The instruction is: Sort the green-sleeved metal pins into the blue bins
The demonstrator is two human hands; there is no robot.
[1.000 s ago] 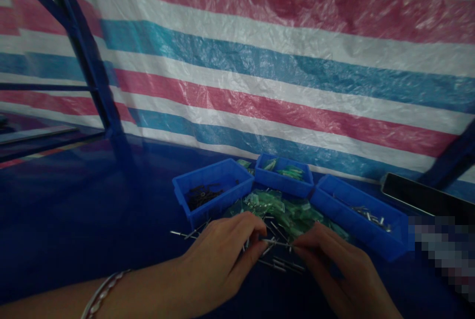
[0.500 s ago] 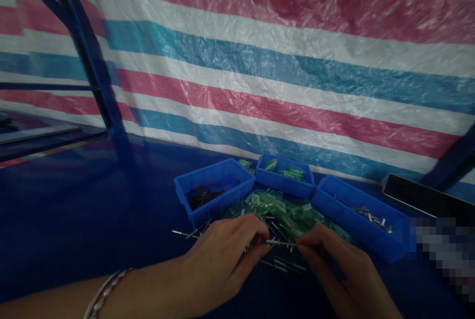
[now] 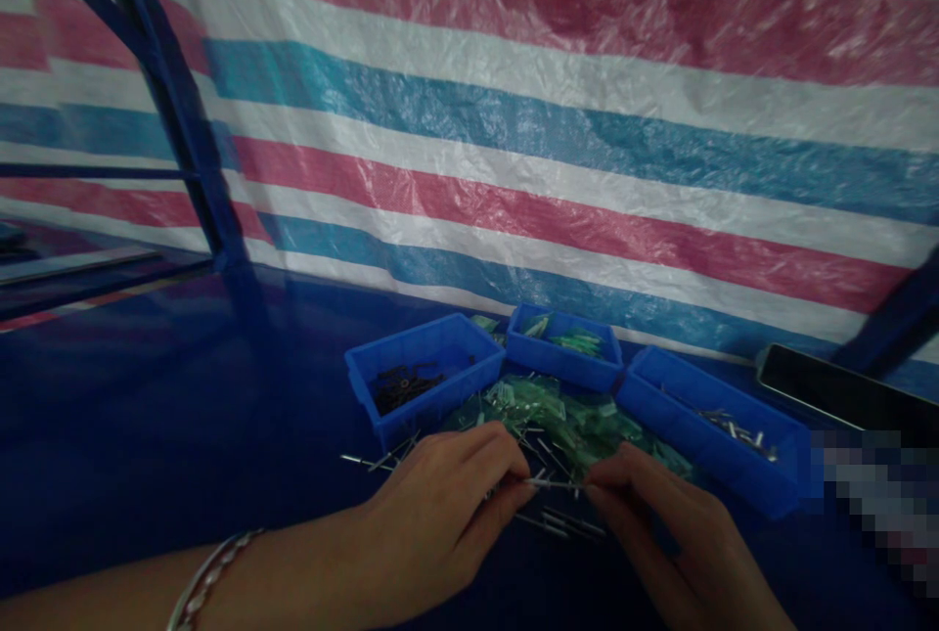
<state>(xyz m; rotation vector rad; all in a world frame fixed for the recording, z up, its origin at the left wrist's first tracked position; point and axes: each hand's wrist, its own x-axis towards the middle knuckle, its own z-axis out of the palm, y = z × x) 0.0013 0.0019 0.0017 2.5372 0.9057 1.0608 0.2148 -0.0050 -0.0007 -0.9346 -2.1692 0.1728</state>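
You pinch a thin metal rod [image 3: 554,483] between both hands, low in the frame, right of center.
Your left forearm enters from the lower left, the left hand [image 3: 455,504] back-up and curled, thumb and forefinger closed on the rod's left end; your right hand [image 3: 671,533], from the lower right, angles inward, thumb and forefinger closed at its right end. Just above the rod lie green packets [image 3: 539,398], whose pale patches are too small to read.
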